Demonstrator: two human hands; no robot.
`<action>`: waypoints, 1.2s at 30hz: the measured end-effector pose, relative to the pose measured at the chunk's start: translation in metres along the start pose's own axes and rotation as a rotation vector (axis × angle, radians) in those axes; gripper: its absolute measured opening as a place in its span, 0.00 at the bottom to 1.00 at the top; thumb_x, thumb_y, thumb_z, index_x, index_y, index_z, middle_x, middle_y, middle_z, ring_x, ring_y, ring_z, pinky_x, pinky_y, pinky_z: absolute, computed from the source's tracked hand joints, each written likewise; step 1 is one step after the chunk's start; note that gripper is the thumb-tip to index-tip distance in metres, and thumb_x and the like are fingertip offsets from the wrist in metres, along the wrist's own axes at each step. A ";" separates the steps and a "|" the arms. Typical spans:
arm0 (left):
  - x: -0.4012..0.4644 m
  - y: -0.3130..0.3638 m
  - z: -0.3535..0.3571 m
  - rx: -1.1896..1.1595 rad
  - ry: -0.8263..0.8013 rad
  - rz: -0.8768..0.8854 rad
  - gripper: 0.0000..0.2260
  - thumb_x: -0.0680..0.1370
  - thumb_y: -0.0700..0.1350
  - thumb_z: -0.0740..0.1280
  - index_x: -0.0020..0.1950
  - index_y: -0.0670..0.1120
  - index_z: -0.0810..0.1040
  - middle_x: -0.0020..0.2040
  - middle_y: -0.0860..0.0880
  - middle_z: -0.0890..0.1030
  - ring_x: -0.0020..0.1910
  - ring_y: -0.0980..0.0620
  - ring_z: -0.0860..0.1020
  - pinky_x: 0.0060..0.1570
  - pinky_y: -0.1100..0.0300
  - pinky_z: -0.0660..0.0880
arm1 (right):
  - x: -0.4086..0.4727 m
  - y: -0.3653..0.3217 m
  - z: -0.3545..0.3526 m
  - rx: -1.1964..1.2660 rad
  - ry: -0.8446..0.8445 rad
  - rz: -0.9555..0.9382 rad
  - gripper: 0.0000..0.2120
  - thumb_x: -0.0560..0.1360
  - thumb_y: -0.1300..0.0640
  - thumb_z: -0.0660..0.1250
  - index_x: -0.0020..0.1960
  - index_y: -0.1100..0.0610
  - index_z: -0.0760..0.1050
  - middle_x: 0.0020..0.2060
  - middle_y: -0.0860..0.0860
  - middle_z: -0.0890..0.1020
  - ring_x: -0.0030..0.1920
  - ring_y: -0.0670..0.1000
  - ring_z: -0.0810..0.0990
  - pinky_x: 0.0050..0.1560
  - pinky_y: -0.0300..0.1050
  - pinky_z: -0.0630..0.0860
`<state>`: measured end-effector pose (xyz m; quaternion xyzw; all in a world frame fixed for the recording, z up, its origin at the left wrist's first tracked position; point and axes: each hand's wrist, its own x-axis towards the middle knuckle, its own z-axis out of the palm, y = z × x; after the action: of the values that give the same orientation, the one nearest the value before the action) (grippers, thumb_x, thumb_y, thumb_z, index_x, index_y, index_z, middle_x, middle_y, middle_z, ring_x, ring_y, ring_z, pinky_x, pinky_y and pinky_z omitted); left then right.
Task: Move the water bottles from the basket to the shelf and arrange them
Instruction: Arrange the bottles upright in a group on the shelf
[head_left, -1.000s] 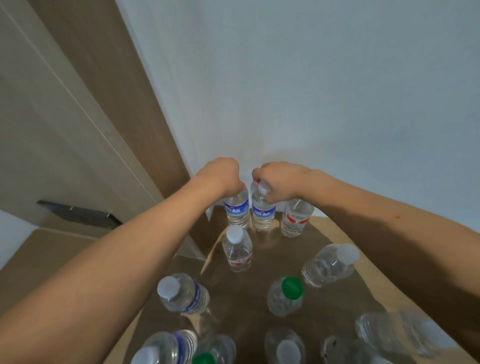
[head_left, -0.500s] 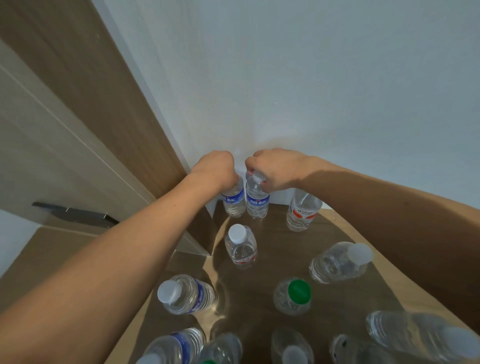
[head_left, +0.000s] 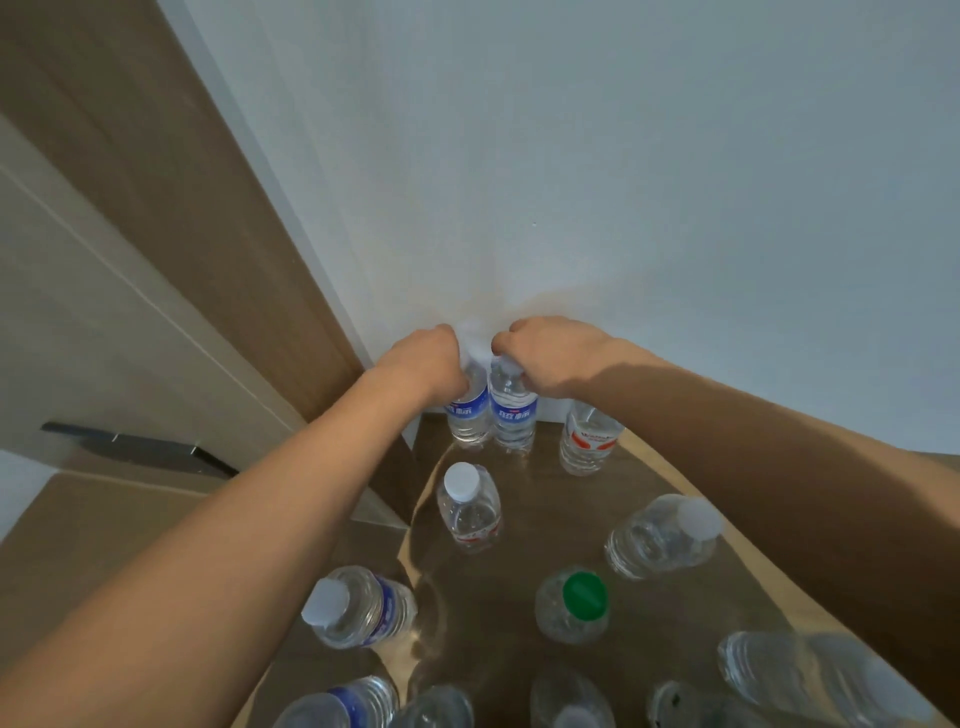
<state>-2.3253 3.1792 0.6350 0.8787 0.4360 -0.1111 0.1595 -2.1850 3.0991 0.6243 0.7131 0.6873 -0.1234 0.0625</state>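
Wooden shelf (head_left: 597, 499), bottles (head_left: 511, 410) against wall (head_left: 623, 182)

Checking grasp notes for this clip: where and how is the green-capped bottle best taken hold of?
Grip the green-capped bottle by its cap and neck, coming straight down from above. It stands upright in open space on the shelf, cap toward the camera, with gaps to its neighbours, so a side grasp on the body would probably work too.

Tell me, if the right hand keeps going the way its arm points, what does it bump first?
Probably the white wall. The right hand, gripping a blue-label bottle, already looks close to it, though depth is unclear.
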 end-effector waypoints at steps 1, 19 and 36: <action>-0.010 -0.002 -0.002 -0.035 0.036 -0.008 0.17 0.77 0.48 0.68 0.62 0.42 0.70 0.56 0.42 0.78 0.50 0.43 0.76 0.43 0.54 0.69 | -0.004 0.000 0.002 0.011 0.005 0.037 0.19 0.76 0.58 0.65 0.66 0.56 0.70 0.54 0.56 0.77 0.52 0.58 0.78 0.50 0.52 0.77; -0.118 0.007 0.056 0.084 0.037 0.067 0.16 0.79 0.53 0.66 0.62 0.45 0.72 0.57 0.43 0.80 0.53 0.42 0.79 0.43 0.55 0.70 | -0.084 0.037 0.033 0.324 0.026 0.427 0.18 0.80 0.50 0.61 0.67 0.55 0.67 0.59 0.58 0.78 0.55 0.59 0.77 0.46 0.48 0.70; -0.021 0.104 0.026 0.090 0.136 0.250 0.13 0.76 0.51 0.69 0.54 0.44 0.76 0.54 0.40 0.80 0.54 0.39 0.78 0.44 0.54 0.72 | -0.100 0.091 0.032 0.249 0.184 0.326 0.19 0.78 0.48 0.64 0.64 0.57 0.71 0.57 0.59 0.79 0.56 0.61 0.77 0.47 0.48 0.70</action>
<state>-2.2557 3.0945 0.6372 0.9379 0.3277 -0.0502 0.1026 -2.0999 2.9902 0.6128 0.8253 0.5450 -0.1301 -0.0698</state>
